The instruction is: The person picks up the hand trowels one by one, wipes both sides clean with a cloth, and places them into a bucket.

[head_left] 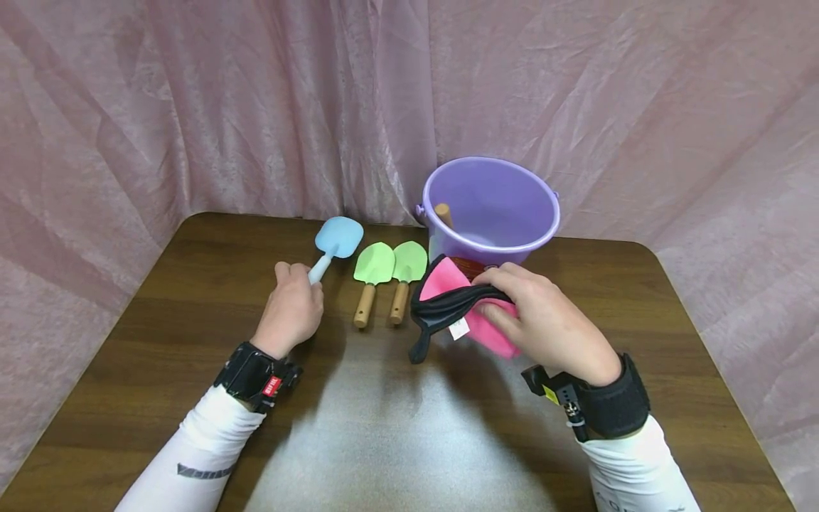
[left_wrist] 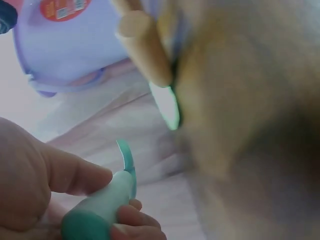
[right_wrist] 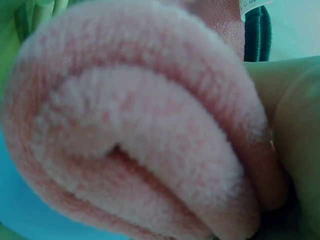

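On my remote feed, the left hand (head_left: 292, 311) gripped the shovel (head_left: 339, 237), left of two trowels (head_left: 374, 263) on the worktop (head_left: 128, 398); the right hand (head_left: 547, 313) pinched the cloth (head_left: 456, 306) before the bucket (head_left: 483, 249). I judged the cloth's dangling tab (head_left: 419, 348) could catch a trowel if swept left.

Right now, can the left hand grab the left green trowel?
Likely not until freed: the left hand grips the blue shovel, though the left green trowel lies uncovered close by.
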A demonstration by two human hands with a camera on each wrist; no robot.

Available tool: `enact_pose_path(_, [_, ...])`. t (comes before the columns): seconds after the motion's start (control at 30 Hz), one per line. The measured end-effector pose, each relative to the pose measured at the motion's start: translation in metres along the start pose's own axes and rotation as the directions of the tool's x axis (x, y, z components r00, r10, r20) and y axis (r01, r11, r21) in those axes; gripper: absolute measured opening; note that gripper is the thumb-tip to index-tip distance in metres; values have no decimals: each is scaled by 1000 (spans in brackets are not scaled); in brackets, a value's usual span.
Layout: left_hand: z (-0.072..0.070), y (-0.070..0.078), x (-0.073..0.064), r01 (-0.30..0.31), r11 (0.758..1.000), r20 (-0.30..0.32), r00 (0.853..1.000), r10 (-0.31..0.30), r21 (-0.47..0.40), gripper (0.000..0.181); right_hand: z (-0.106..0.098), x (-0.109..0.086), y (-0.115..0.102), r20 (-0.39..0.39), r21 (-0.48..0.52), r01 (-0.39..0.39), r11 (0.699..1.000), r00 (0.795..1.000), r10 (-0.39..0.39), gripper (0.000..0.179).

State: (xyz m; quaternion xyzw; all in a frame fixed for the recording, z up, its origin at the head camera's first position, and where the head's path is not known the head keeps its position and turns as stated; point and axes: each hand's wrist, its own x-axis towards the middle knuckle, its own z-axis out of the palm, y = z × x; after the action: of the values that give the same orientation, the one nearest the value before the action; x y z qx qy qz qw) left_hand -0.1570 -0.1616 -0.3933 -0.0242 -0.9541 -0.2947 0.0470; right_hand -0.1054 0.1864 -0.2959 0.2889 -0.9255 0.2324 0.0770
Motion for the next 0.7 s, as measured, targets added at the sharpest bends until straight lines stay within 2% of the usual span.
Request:
enact_pose_path(0.13, [-11, 7, -4, -57, 998, -84, 995, 55, -18, 30, -1, 0, -1, -30, 1, 2, 1000, 1000, -2, 20])
enact_pose_path(0.3, [-22, 19, -10, -134, 991, -170, 977, 128, -28, 29, -2, 0, -3, -93, 25, 31, 999, 995, -29, 20])
enact_pose_path(0.5, [-34, 38, -19, -225, 973, -222, 952, 209, -51, 28, -3, 1, -4, -176, 44, 86, 995, 981, -77, 24])
enact_pose_path(0.7, [-42, 59, -30, -309, 949, -254, 924, 285, -61, 26, -4, 3, -9, -272, 3, 134, 991, 954, -128, 31])
